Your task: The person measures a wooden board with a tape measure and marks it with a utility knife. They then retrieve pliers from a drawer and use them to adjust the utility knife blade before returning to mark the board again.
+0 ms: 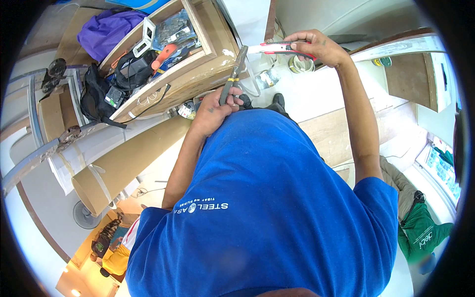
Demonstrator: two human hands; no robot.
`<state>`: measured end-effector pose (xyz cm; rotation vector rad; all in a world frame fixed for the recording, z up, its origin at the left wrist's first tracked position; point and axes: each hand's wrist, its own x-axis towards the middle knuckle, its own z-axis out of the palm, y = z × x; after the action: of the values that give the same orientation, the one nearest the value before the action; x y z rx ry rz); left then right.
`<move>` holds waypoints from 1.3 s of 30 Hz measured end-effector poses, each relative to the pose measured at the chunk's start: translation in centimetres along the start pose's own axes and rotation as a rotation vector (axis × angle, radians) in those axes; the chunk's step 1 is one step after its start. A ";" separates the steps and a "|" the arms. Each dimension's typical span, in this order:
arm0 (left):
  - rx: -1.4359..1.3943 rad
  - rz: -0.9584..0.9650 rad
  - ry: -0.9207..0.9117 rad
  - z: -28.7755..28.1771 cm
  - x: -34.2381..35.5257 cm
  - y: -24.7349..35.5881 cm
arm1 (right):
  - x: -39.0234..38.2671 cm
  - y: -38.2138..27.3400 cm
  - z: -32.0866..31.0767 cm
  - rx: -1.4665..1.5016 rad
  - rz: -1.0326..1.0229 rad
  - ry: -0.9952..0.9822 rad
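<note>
My left hand (215, 110) is closed around the handles of a pair of pliers (235, 74), dark grey with yellow bands. The pliers point up and away from me. In my right hand (319, 48), held out at the upper right, is a red and black utility knife (279, 48). Its pale blade end points left and reaches the pliers' jaws. Whether the jaws grip the blade or only lie beside it, I cannot tell.
At the left stands an open wooden drawer box (203, 57) with an orange-handled tool (164, 56) and packets. A purple cloth (111, 32), a black bag (94, 94) and a large cardboard tube (123, 161) are nearby. A roll of tape (301, 65) lies below my right hand. Another person (117, 258) is far lower left.
</note>
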<state>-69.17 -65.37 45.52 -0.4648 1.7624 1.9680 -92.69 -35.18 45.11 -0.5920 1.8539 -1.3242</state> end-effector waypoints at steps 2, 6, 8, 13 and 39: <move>-0.110 -0.047 -0.013 -0.1 0.1 -0.1 | 0.2 0.1 0.1 0.005 0.010 -0.003; -0.194 -0.058 -0.037 -0.3 0.2 -0.1 | 0.4 0.2 0.3 0.064 0.017 -0.011; -0.173 -0.077 -0.032 -0.3 0.3 0.0 | 0.6 0.3 0.4 0.048 0.016 -0.001; -0.160 -0.068 -0.034 -0.3 0.4 0.0 | 0.8 0.4 -0.2 0.058 0.042 -0.035; 0.229 0.002 0.052 -0.4 1.0 -0.8 | 1.3 0.2 -1.0 -0.008 0.033 -0.018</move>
<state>-69.61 -65.57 44.31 -0.4393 1.9918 1.7408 -94.19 -35.49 44.69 -0.5732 1.8476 -1.2870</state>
